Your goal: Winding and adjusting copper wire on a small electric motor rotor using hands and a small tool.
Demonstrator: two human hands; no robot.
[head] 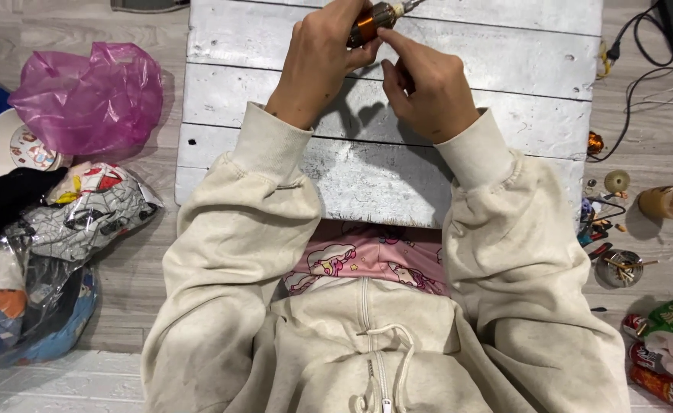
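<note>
Over the far edge of the white plank board (397,115), the left hand (317,65) clamps the copper-wound armature (371,21) while the right hand (428,88) pinches at its coil, work evidently mid-way.

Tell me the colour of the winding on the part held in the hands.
Copper-orange winding, seen in the head view.
</note>
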